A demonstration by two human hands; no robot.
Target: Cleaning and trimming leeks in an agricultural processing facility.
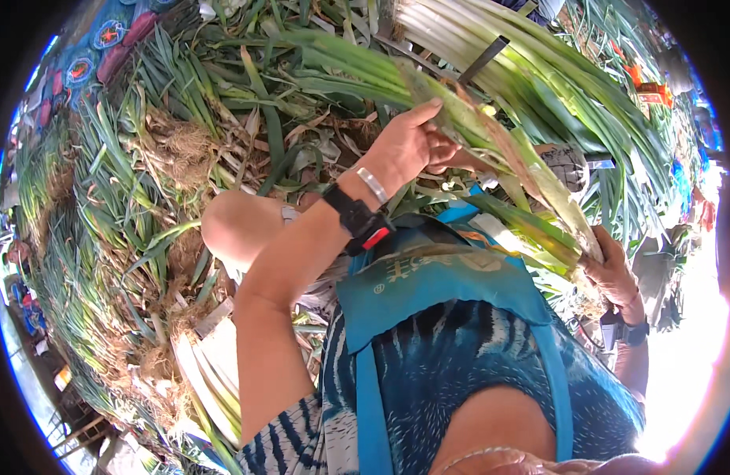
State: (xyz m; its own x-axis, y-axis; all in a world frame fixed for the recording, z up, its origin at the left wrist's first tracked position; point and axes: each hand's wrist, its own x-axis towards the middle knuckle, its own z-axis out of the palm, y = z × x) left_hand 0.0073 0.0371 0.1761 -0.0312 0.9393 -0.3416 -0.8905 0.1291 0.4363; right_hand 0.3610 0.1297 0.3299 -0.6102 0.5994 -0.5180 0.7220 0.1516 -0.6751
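A long leek (pixel 566 207) lies slantwise across the space in front of me, its root end low on the right and its green leaves reaching to the upper left. My right hand (pixel 612 273) grips it by the root end. At the middle of the stalk, my left hand (pixel 400 150) has its thumb up and fingers curled against the leek's outer leaves; the fingertips are partly hidden. A browned, dry outer leaf (pixel 511 146) runs along the stalk. Below it, a loose green-yellow leaf (pixel 539 233) hangs from near the root end, over my blue apron (pixel 444 285).
Pale, trimmed leeks (pixel 452 36) lie in a stack at the upper right, beside a dark flat bar (pixel 483 59). Untrimmed leeks with roots (pixel 179 146) heap up along the left. More white stalks (pixel 210 372) lie at lower left. Patterned blue-red sacks (pixel 108 39) stand at the far left.
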